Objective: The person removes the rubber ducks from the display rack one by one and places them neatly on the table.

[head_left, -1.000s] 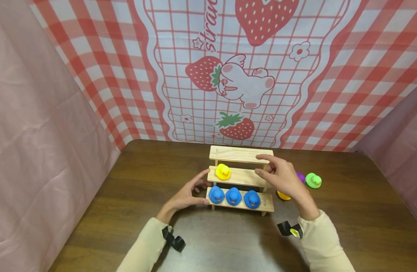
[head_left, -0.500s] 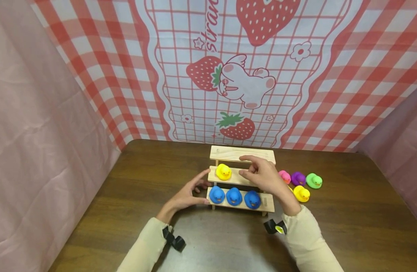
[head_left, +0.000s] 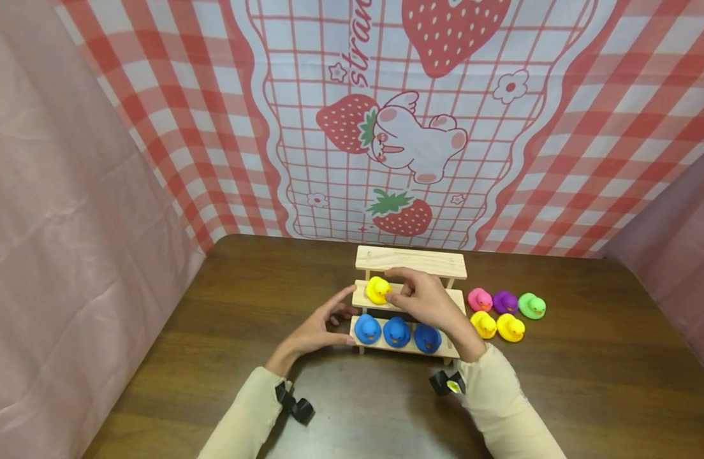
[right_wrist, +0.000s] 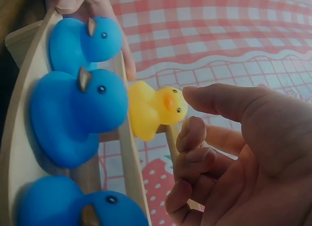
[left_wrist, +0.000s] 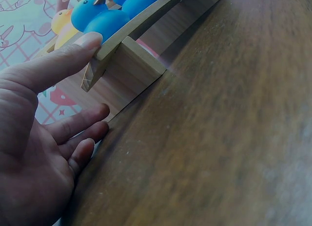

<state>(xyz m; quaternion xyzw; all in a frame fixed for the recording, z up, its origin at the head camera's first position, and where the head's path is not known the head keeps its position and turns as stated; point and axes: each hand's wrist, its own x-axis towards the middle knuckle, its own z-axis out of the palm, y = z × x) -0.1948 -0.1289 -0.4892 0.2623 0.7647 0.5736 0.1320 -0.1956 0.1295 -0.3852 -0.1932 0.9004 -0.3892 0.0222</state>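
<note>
A three-tier wooden stand point(head_left: 412, 260) carries rubber ducks. On its middle tier, at the left, sits a yellow rubber duck point(head_left: 377, 290); a row of three blue rubber ducks point(head_left: 396, 331) fills most of the bottom tier. My right hand point(head_left: 429, 303) is at the yellow duck's right side, fingers loosely bent. In the right wrist view the thumb tip point(right_wrist: 195, 97) is right at the duck's head. At the stand's left end is my left hand point(head_left: 313, 326), fingers spread; its thumb point(left_wrist: 87, 43) rests on the bottom tier's end beside a blue duck.
Right of the stand, a pink duck point(head_left: 480, 299), a purple duck point(head_left: 506, 302), a green duck point(head_left: 532, 306) and two yellow ducks point(head_left: 511, 327) stand on the brown wooden table point(head_left: 587, 370). A checked strawberry cloth point(head_left: 306, 146) hangs behind the table.
My right hand has moved left along the middle tier, from its right end to the yellow duck, uncovering the ducks on the table. The left hand stays at the stand's left end.
</note>
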